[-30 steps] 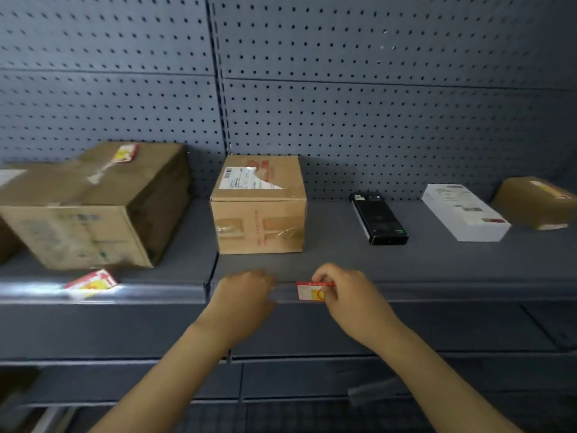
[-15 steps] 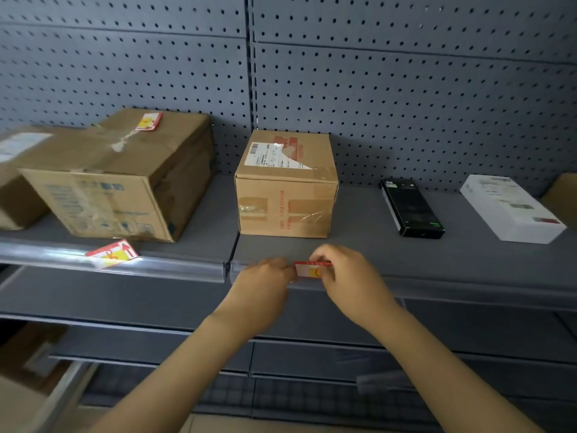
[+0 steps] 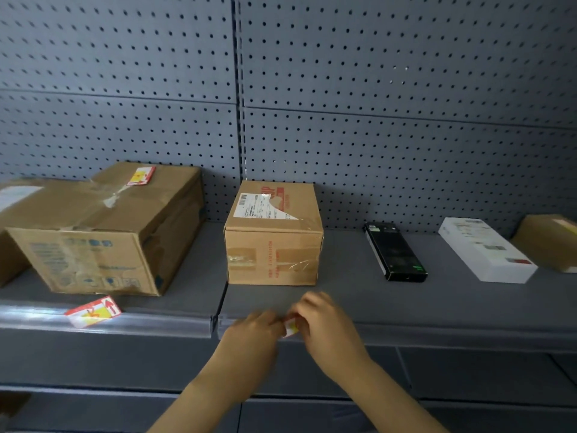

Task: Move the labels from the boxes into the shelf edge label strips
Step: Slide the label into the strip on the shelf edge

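Both my hands meet at the shelf edge label strip (image 3: 437, 334) below the small cardboard box (image 3: 273, 245). Between them shows a sliver of a red, white and yellow label (image 3: 291, 327). My right hand (image 3: 327, 326) pinches it from the right, and my left hand (image 3: 253, 335) holds its left end; most of the label is hidden by my fingers. A second label (image 3: 93, 311) sits tilted in the left shelf strip (image 3: 140, 323). A third label (image 3: 141, 175) lies on top of the large cardboard box (image 3: 103, 232).
A black flat box (image 3: 395, 251), a white box (image 3: 487, 248) and a brown box (image 3: 549, 242) lie on the shelf to the right. Grey pegboard (image 3: 374, 120) backs the shelf. A lower shelf (image 3: 312, 398) runs beneath my arms.
My two hands have drawn closer together around the label, which now shows less. The view has shifted, with the shelf lower in frame.
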{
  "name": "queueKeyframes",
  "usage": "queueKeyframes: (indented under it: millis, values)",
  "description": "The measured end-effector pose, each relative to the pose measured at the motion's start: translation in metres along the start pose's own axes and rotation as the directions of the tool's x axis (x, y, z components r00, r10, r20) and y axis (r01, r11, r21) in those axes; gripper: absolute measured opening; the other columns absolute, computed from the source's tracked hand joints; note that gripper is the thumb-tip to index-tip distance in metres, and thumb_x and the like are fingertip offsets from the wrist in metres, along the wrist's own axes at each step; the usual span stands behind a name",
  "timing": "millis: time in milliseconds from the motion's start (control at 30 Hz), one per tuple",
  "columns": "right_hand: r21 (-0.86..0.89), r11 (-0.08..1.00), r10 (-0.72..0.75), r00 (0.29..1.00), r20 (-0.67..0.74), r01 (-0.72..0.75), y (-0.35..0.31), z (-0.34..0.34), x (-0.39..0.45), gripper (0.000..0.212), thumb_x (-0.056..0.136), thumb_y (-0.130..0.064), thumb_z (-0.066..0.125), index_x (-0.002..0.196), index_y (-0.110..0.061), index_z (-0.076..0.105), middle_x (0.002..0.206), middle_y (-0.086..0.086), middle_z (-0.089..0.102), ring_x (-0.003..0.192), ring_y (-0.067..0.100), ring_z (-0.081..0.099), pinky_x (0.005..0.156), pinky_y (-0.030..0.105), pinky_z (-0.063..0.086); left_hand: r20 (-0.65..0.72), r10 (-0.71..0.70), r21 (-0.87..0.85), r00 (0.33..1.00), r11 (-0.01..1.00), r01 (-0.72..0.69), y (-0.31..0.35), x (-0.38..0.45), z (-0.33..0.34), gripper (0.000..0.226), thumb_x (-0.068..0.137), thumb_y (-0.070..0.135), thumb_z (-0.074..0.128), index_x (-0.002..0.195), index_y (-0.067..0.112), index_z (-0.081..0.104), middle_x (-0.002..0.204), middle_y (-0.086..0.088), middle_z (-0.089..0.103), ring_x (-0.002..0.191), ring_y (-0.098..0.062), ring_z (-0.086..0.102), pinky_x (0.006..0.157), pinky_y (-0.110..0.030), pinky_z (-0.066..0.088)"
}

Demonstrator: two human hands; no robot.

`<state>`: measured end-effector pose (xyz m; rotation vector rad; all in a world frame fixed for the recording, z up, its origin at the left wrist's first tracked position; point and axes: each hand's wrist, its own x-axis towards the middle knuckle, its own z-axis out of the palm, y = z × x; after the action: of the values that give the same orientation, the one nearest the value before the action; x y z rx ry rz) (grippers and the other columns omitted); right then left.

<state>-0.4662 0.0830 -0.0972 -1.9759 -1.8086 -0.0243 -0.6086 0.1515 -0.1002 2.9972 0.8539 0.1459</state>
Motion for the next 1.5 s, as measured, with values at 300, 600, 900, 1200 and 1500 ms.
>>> queueKeyframes:
  millis: [300,600,900,1200,1500]
  values:
    - [0.011,0.998,0.056,0.998,0.035,-0.056,0.004,-0.001,-0.003,0.019,0.093,-0.009,0.051,0.108,-0.015,0.062,0.108,0.001,0.055,0.097,0.019,0.055,0.075,0.036,0.05,0.047,-0.06,-0.046,0.997,0.997,0.062,0.005,0.002,-0.018,0.033,0.068,0.018,0.076,0.1,0.026,0.071,0.099,0.005,0.067,0.086,-0.014,0.066,0.066,-0.024,0.053]
    - [-0.018,0.997,0.071,0.993,0.097,-0.069,0.009,-0.004,-0.001,0.019,0.093,-0.015,0.052,0.111,-0.018,0.058,0.112,0.001,0.056,0.103,0.018,0.052,0.083,0.033,0.049,0.074,-0.047,-0.048,0.996,0.998,0.051,0.002,0.003,-0.02,0.035,0.091,0.016,0.051,0.125,0.023,0.056,0.129,0.002,0.053,0.115,-0.019,0.052,0.092,-0.032,0.045]
    - [-0.044,0.995,0.085,0.996,0.013,-0.085,0.019,-0.03,-0.015,0.023,0.091,-0.013,0.054,0.114,-0.015,0.058,0.114,0.002,0.058,0.105,0.02,0.051,0.083,0.031,0.045,-0.066,0.043,0.005,0.997,0.999,-0.043,0.021,0.029,-0.041,0.019,0.086,0.021,0.061,0.103,0.025,0.066,0.103,0.004,0.065,0.093,-0.018,0.065,0.073,-0.031,0.056]
    - [-0.111,0.955,0.264,0.96,-0.096,-0.274,0.061,-0.076,-0.054,0.024,0.094,-0.02,0.051,0.116,-0.013,0.057,0.115,0.005,0.058,0.108,0.023,0.05,0.088,0.036,0.045,-0.119,0.285,0.062,0.951,0.958,-0.279,0.078,0.085,-0.05,0.018,0.052,0.024,0.078,0.066,0.029,0.067,0.059,0.004,0.062,0.049,-0.012,0.063,0.041,-0.025,0.047]
    - [-0.121,0.873,0.434,0.867,-0.245,-0.472,0.116,-0.124,-0.113,0.02,0.093,-0.019,0.051,0.11,-0.014,0.061,0.112,0.004,0.061,0.105,0.022,0.053,0.086,0.034,0.047,-0.16,0.396,-0.066,0.904,0.91,-0.41,0.166,0.129,-0.054,0.007,0.082,0.017,0.06,0.087,0.015,0.065,0.089,-0.002,0.064,0.081,-0.023,0.065,0.059,-0.031,0.046]
